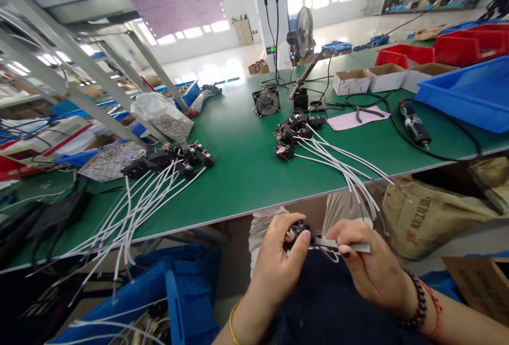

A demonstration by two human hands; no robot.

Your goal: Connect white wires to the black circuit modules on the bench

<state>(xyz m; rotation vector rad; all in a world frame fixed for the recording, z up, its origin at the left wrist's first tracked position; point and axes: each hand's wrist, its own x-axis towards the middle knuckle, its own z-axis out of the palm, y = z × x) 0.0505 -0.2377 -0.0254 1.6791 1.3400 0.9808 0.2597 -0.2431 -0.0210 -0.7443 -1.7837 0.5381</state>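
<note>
My left hand (280, 257) is closed round a small black component (296, 230) held over my lap, below the table's front edge. My right hand (368, 263) pinches metal tweezers (342, 246) whose tip points left at that component. A white wire (338, 212) runs up from the hands toward the table. On the green table (238, 170) lie two bunches of similar black parts with white leads: one at the left (170, 159), one in the middle (294, 133).
A soldering iron in a stand (304, 82) and a small fan (266, 102) stand behind the middle bunch. An electric screwdriver (413, 125), a blue bin (469, 93), red bins and cardboard boxes (352, 81) fill the right. A blue crate (175, 292) sits below the table.
</note>
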